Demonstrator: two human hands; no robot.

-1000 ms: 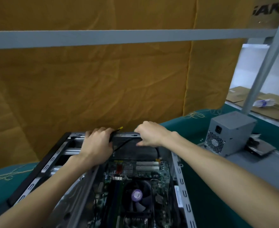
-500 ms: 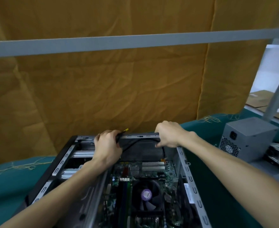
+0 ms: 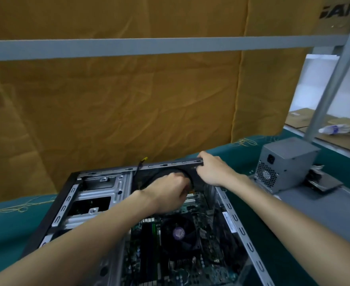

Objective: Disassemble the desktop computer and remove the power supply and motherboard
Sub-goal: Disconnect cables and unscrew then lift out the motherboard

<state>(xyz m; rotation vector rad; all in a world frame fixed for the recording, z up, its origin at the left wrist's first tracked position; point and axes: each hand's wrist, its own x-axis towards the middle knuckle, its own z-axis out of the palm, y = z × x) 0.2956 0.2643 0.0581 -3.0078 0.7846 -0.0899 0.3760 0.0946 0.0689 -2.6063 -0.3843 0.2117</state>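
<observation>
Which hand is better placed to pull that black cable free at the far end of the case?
Probably the left hand: it is curled inside the case right at the black cable. The right hand grips the case's far rim, steadying it.

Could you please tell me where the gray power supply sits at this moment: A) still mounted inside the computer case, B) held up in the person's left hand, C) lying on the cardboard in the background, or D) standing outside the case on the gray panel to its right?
D: the power supply stands on the gray panel, apart from the open computer case, with neither hand touching it.
</observation>
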